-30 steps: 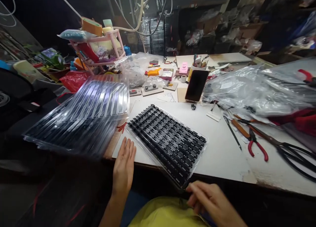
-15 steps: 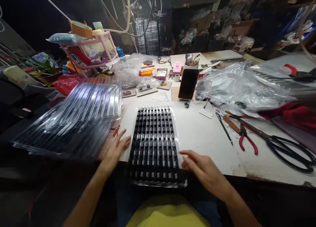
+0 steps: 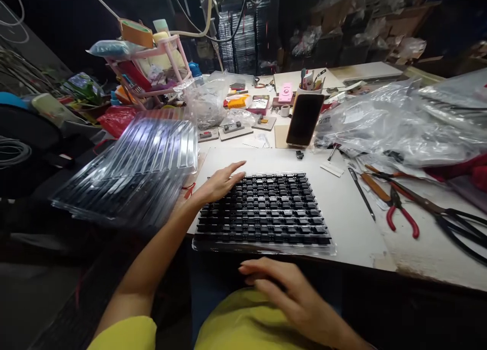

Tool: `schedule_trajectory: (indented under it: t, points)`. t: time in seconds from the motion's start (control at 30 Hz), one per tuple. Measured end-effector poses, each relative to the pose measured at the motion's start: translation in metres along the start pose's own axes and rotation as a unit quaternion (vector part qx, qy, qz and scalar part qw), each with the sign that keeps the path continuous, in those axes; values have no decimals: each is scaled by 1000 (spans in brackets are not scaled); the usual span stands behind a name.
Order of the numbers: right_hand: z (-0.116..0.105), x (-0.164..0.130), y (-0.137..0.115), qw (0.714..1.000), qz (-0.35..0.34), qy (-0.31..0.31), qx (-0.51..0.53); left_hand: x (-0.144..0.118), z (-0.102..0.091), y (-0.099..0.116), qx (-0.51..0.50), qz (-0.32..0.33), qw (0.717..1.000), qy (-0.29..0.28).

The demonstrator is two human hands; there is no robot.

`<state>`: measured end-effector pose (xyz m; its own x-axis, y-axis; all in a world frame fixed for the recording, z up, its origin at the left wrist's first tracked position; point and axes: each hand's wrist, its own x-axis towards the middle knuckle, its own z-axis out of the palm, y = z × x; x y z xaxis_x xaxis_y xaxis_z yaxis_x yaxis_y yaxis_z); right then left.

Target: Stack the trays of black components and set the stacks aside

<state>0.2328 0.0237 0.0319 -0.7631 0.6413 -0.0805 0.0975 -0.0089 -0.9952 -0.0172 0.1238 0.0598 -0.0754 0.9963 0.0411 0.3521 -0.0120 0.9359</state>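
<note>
In the head view we are resting our left hand, fingers spread and gripping nothing, on the far-left corner of the tray of black chips, which is lying on the bench with its long axis running crosswise, rightward from that hand. Our right hand, loosely splayed and empty, is hovering just short of the tray's near edge, not touching.

No text, label, brand or number can be read on anything here.
</note>
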Motion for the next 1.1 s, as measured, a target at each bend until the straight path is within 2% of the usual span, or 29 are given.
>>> schedule_trajectory:
  t: [0.07,0.13,0.17,0.2,0.27,0.37,0.5,0.63,0.77,0.83,1.0,1.1]
  points:
    - [-31,-12,5,989,8,143,34,-30,-19,-8,-46,12,996,73]
    - [-64,-17,15,947,28,319,34,-61,-36,-23,-79,-15,982,168]
    - [-79,-16,20,922,29,386,26,-76,-41,-32,-108,-38,970,214]
    - [-92,-13,25,898,31,438,9,-90,-45,-41,-133,-60,959,245]
    - [-112,-3,32,876,53,479,-32,-109,-44,-56,-169,-96,944,268]
    - [-123,16,34,882,85,456,-79,-118,-34,-63,-181,-111,944,253]
    - [-121,37,28,898,94,411,-125,-105,-22,-56,-175,-97,943,264]
    - [-118,44,27,882,91,427,-175,-86,-19,-58,-182,-94,941,269]
    - [-119,43,35,870,98,463,-136,-75,-16,-67,-170,-89,939,287]
    - [-120,43,39,878,86,455,-122,-73,-14,-69,-179,-93,935,291]
    - [-120,43,39,886,69,425,-171,-75,-10,-70,-236,-78,923,295]
    - [-120,40,37,903,43,421,-70,-78,-10,-72,-257,-60,914,307]
